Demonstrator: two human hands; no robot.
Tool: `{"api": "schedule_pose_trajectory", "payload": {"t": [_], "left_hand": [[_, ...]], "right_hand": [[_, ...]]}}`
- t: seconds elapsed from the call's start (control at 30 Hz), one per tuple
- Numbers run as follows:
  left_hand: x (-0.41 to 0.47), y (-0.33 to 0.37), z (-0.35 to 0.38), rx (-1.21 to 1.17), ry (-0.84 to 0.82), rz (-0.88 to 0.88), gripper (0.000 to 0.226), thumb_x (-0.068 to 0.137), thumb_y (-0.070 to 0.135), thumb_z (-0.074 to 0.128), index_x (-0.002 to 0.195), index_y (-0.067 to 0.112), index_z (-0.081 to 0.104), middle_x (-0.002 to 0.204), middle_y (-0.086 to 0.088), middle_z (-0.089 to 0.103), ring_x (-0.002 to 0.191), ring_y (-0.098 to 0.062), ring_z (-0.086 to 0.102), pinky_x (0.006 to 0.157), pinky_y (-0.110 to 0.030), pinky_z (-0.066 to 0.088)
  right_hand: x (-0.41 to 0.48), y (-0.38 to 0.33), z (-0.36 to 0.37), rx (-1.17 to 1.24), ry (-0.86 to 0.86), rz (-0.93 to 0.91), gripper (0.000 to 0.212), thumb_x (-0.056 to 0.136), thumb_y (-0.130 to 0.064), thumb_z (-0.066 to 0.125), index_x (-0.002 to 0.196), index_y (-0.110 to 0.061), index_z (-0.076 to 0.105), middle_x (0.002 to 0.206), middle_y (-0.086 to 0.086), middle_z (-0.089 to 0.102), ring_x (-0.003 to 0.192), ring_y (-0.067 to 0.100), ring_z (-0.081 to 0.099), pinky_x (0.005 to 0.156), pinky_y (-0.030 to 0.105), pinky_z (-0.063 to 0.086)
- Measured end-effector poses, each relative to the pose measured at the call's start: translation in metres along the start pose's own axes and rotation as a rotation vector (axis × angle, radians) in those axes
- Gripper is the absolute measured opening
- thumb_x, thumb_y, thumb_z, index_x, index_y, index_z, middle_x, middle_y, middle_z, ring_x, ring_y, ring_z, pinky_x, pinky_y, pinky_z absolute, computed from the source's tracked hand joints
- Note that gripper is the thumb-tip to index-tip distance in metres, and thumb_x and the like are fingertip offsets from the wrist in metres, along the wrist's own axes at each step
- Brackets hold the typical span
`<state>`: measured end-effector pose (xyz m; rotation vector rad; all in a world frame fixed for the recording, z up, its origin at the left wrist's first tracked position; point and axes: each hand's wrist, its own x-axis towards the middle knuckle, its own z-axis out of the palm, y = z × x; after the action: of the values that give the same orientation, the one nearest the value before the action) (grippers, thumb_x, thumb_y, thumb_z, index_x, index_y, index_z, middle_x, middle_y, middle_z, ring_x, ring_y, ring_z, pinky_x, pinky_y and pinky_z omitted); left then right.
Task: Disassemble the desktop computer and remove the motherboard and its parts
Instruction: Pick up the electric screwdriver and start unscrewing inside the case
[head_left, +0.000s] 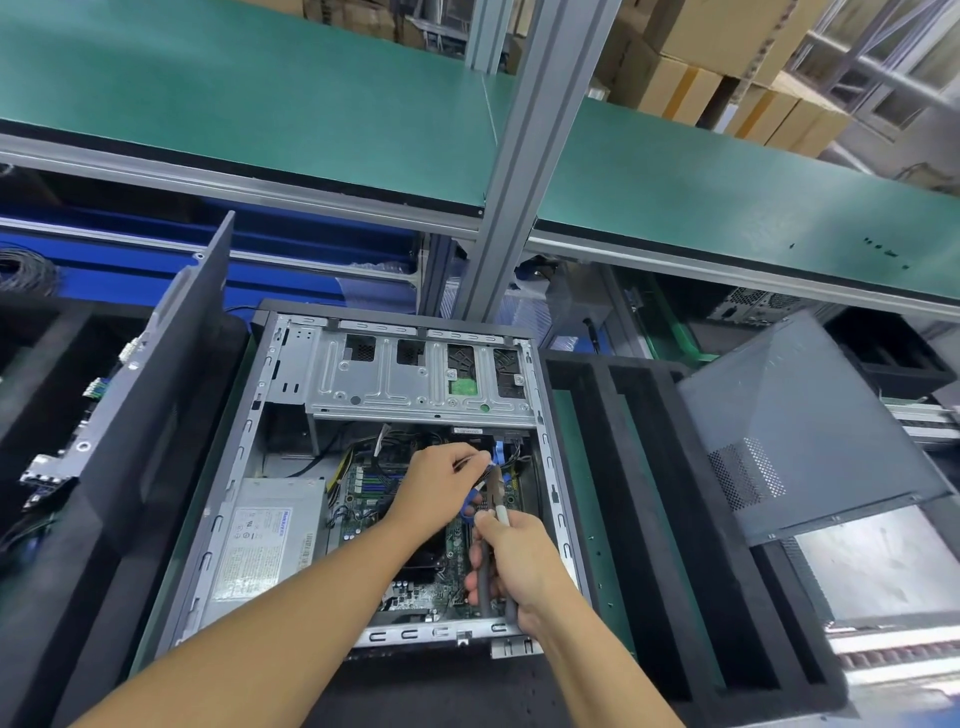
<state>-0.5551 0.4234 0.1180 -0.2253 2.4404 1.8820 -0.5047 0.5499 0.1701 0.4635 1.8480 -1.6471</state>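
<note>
One computer case lies open on its side on the desk, with both my hands inside it. My left hand pinches a small bundle of cables. My right hand is wrapped round the handles of one pair of pliers, nose towards those cables. The case holds one power supply, one drive cage and the motherboard, half covered by my arms. What the plier tips touch is too small to tell.

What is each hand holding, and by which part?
Right hand grips pliers by the handles. Left hand pinches a few cables just beside the pliers' tip.
</note>
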Motion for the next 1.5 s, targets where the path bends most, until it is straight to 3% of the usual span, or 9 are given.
{"api": "schedule_pose_trajectory", "payload": {"t": [0.13, 0.27, 0.33, 0.47, 0.63, 0.8, 0.93, 1.07, 1.5], "left_hand": [[0.003, -0.003, 0.003, -0.113, -0.005, -0.109, 0.03, 0.097, 0.028, 0.058, 0.08, 0.011, 0.074, 0.073, -0.018, 0.064, 0.061, -0.016, 0.064, 0.055, -0.019, 0.047], [0.003, -0.003, 0.004, -0.26, -0.02, -0.222, 0.029, 0.098, 0.027, 0.059, 0.078, 0.018, 0.078, 0.085, 0.001, 0.074, 0.078, -0.004, 0.067, 0.067, -0.018, 0.05], [0.005, -0.002, 0.006, -0.361, -0.044, -0.309, 0.026, 0.098, 0.025, 0.059, 0.083, 0.015, 0.079, 0.094, -0.001, 0.075, 0.09, -0.009, 0.068, 0.078, -0.023, 0.049], [0.005, -0.001, 0.007, -0.529, -0.067, -0.428, 0.025, 0.099, 0.022, 0.059, 0.086, 0.007, 0.076, 0.087, -0.011, 0.073, 0.07, -0.015, 0.07, 0.055, -0.021, 0.052], [0.002, -0.006, 0.003, -0.147, -0.023, -0.178, 0.025, 0.099, 0.032, 0.057, 0.088, 0.022, 0.078, 0.09, 0.011, 0.075, 0.089, -0.003, 0.067, 0.078, -0.02, 0.05], [-0.003, -0.007, 0.003, -0.078, 0.011, -0.072, 0.023, 0.097, 0.027, 0.059, 0.083, 0.032, 0.076, 0.079, 0.011, 0.073, 0.074, 0.002, 0.066, 0.058, -0.007, 0.046], [-0.003, -0.009, -0.001, -0.087, -0.042, -0.109, 0.022, 0.097, 0.032, 0.059, 0.089, 0.026, 0.078, 0.075, 0.007, 0.074, 0.077, -0.016, 0.07, 0.074, -0.032, 0.058], [-0.005, -0.003, -0.006, -0.029, -0.048, -0.04, 0.021, 0.096, 0.03, 0.06, 0.085, 0.029, 0.078, 0.071, 0.01, 0.073, 0.066, -0.001, 0.065, 0.059, -0.01, 0.044], [-0.01, -0.002, -0.007, 0.12, -0.031, 0.164, 0.027, 0.097, 0.02, 0.06, 0.074, 0.022, 0.075, 0.066, 0.012, 0.062, 0.068, -0.003, 0.06, 0.068, -0.02, 0.046]], "right_hand": [[0.0, 0.0, 0.002, -0.004, 0.014, -0.015, 0.02, 0.103, -0.021, 0.048, 0.091, -0.005, 0.05, 0.058, 0.007, 0.053, 0.045, 0.023, 0.049, 0.044, 0.031, 0.045], [0.001, 0.0, 0.0, 0.016, -0.01, -0.012, 0.02, 0.103, -0.021, 0.049, 0.09, -0.006, 0.051, 0.059, 0.008, 0.054, 0.045, 0.024, 0.05, 0.045, 0.032, 0.046], [0.002, 0.0, -0.002, 0.03, -0.036, 0.001, 0.019, 0.103, -0.021, 0.048, 0.091, -0.006, 0.05, 0.06, 0.008, 0.054, 0.047, 0.024, 0.051, 0.046, 0.032, 0.047], [0.005, 0.001, -0.006, 0.081, -0.092, 0.023, 0.017, 0.103, -0.021, 0.049, 0.093, -0.007, 0.05, 0.062, 0.008, 0.054, 0.052, 0.024, 0.052, 0.049, 0.033, 0.048], [0.006, 0.004, -0.004, 0.05, -0.053, -0.003, 0.017, 0.102, -0.02, 0.049, 0.1, -0.004, 0.054, 0.062, 0.006, 0.056, 0.052, 0.023, 0.053, 0.051, 0.032, 0.05], [0.009, 0.007, -0.002, 0.001, 0.019, 0.001, 0.016, 0.099, -0.011, 0.048, 0.11, -0.007, 0.059, 0.063, 0.003, 0.057, 0.055, 0.019, 0.053, 0.064, 0.038, 0.052], [0.011, 0.007, -0.005, 0.072, 0.017, -0.017, 0.008, 0.096, -0.002, 0.049, 0.094, -0.003, 0.057, 0.064, 0.005, 0.05, 0.06, 0.019, 0.047, 0.074, 0.04, 0.054], [0.014, 0.007, -0.005, 0.178, 0.004, 0.008, 0.018, 0.088, 0.01, 0.045, 0.095, -0.001, 0.058, 0.067, 0.008, 0.049, 0.061, 0.019, 0.049, 0.081, 0.044, 0.058], [0.012, 0.003, -0.002, 0.185, -0.024, 0.037, 0.012, 0.087, 0.004, 0.046, 0.089, -0.005, 0.054, 0.063, 0.009, 0.05, 0.055, 0.022, 0.047, 0.054, 0.034, 0.048]]}}
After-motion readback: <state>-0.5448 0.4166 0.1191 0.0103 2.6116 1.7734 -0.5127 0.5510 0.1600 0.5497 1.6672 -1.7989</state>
